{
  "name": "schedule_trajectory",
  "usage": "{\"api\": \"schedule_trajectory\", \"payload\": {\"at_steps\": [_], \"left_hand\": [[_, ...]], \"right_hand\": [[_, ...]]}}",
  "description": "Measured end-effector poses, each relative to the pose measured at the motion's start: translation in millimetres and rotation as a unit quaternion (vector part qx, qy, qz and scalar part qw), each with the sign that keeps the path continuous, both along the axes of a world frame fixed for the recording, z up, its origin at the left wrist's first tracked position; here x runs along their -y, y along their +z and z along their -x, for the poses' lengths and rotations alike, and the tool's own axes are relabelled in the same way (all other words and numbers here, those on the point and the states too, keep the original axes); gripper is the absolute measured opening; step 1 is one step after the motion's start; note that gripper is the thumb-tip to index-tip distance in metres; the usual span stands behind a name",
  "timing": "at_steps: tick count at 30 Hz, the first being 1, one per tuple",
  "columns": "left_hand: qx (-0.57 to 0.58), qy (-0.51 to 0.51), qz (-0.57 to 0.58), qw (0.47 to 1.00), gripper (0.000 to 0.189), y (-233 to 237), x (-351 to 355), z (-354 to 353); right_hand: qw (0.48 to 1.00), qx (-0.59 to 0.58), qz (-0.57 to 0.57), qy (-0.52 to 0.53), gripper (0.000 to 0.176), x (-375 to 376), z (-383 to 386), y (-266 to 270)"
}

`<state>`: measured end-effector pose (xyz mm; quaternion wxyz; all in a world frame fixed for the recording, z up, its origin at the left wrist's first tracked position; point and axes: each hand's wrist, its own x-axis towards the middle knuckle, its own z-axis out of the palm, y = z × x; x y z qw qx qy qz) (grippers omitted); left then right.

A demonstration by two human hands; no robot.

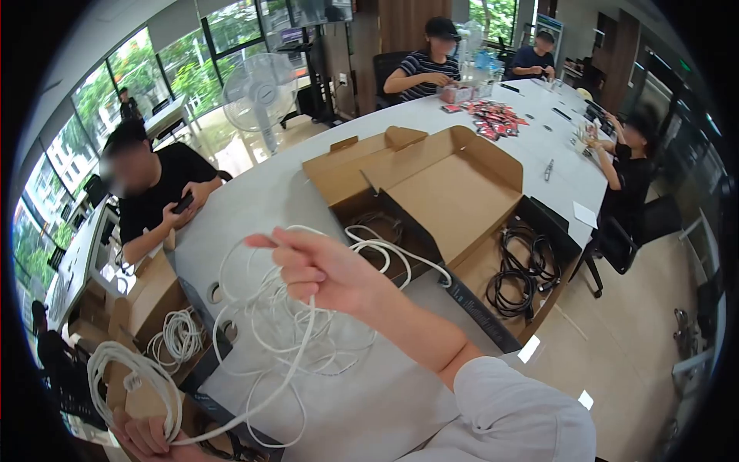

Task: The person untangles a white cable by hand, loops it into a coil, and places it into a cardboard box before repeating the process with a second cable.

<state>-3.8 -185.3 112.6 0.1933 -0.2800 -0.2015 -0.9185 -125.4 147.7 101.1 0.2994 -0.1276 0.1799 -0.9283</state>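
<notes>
My left hand (146,433), low at the left, is closed around a looped coil of white cable (95,373). From the coil, a strand runs across the table up to my right hand (319,273). The fingers of that hand are curled around the strand, with the index finger stretched to the left. Beneath and beside my right hand lies a loose tangle of white cable (265,339) on the white table (246,181). One white length reaches over the edge of an open cardboard box (454,189) beyond the hand.
Black cables (517,277) lie in an open box at the right. Another coil of white cable (178,339) sits in a box at the left. A person (154,185) holds a phone across the table. Red packets (496,119) are heaped farther back, near other seated people.
</notes>
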Motion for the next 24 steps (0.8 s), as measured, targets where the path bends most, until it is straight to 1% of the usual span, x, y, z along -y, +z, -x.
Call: {"api": "schedule_trajectory", "payload": {"at_steps": [1, 3, 6, 9, 12, 13, 15, 16, 18, 19, 21, 24], "left_hand": [[0.003, -0.039, -0.042, 0.998, 0.024, 5.7, -10.6, 1.9], [0.017, -0.114, -0.124, 0.986, 0.036, 17.2, -37.6, 2.0], [0.068, 0.042, 0.013, 0.997, 0.022, 0.9, -20.7, 11.7], [0.044, -0.042, 0.048, 0.997, 0.021, -11.8, -28.3, 24.9], [0.171, 0.0, 0.027, 0.985, 0.022, -8.2, -55.3, 32.6], [0.15, -0.031, 0.044, 0.987, 0.023, -13.4, -56.3, 40.5], [0.183, -0.022, 0.03, 0.982, 0.024, -20.5, -57.0, 46.1], [0.197, -0.019, 0.02, 0.98, 0.024, -21.0, -60.8, 50.1], [0.179, -0.049, 0.022, 0.982, 0.024, -26.2, -54.2, 55.8], [0.172, -0.063, 0.023, 0.983, 0.024, -26.6, -53.1, 56.4], [0.181, -0.037, 0.028, 0.982, 0.024, -28.8, -50.0, 55.0], [0.172, -0.006, 0.032, 0.985, 0.024, -29.9, -46.4, 54.6]], "right_hand": [[1.0, -0.003, -0.019, 0.002, 0.025, -0.1, 0.9, 1.9], [0.999, -0.003, -0.054, 0.009, 0.027, 0.3, -0.6, 2.3], [0.994, -0.069, -0.076, 0.031, 0.028, -1.1, -5.5, 6.0], [0.977, -0.165, -0.133, -0.015, 0.031, 0.7, -16.7, 13.5], [0.953, -0.249, -0.154, -0.079, 0.031, 4.6, -19.0, 9.2], [0.944, -0.275, -0.158, -0.093, 0.03, 3.5, -19.5, 9.3], [0.925, -0.322, -0.162, -0.119, 0.028, 3.6, -23.0, 8.8], [0.929, -0.316, -0.149, -0.123, 0.029, 1.8, -25.0, 11.7], [0.937, -0.301, -0.12, -0.132, 0.031, 0.1, -30.9, 15.9], [0.927, -0.311, -0.11, -0.179, 0.031, 0.1, -30.2, 14.3], [0.901, -0.329, -0.088, -0.27, 0.03, 3.2, -26.5, 10.0], [0.87, -0.316, -0.029, -0.378, 0.031, -2.4, -34.1, 13.7]]}}
